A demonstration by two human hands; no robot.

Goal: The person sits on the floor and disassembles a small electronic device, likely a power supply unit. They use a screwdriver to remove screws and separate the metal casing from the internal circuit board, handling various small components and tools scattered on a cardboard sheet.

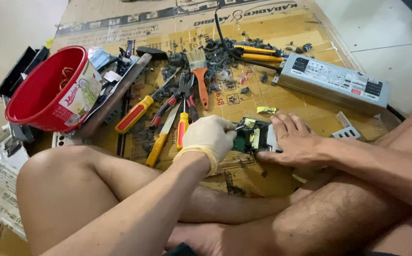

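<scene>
We pin the board (253,137) flat with our right hand (293,140) while our gloved left hand (208,136), fist closed on a tool (240,127), pries gently beside it.

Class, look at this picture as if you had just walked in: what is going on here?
A person sits cross-legged on flattened cardboard. The bare right hand presses down a small green circuit board, while the gloved left hand works at it with a thin tool, mostly hidden. Screwdrivers, pliers, a brush, a hammer, a red bucket and a grey metal power unit lie around.
</scene>
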